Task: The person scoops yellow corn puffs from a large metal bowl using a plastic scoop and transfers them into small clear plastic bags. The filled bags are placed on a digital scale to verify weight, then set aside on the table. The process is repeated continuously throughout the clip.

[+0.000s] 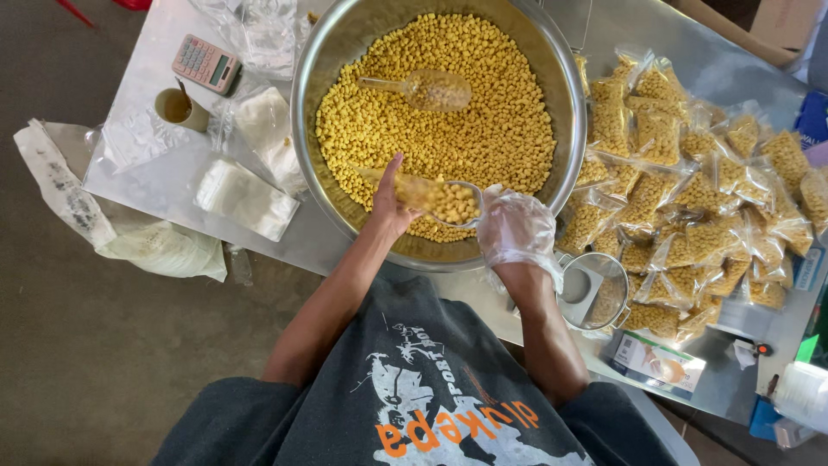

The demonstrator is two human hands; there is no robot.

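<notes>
Centrally: wide steel bowl (321, 129), round, shiny rim, heaped with small yellow pellets (483, 112), matte and nubby. Clear plastic scoop (427, 89) lying on the pellets, loaded, handle to the left. Second scoop (455, 200), also clear, tilted over a small clear bag (405, 190) near the bowl's front rim. Bag part-filled, thin and glossy.

Left hand (390, 207) bare, fingers closed round the bag mouth, thumb up along its left edge; bag between fingers and scoop lip. Right hand (516, 229) in a crinkled clear glove, curled round the scoop handle; grip under the glove not resolvable in detail.

Counts: 1 bowl, 2 scoops, 1 bag in hand. Filled bags (681, 198) heaped right of the bowl, well over twenty, exact number not countable. Also 1 pink calculator (205, 63), 1 cup (177, 108) with a stick in it, 2 stacks of empty flat bags (246, 197), 1 small mesh sieve (595, 292), 1 small box (660, 361). All on a grey metal table (155, 185).
</notes>
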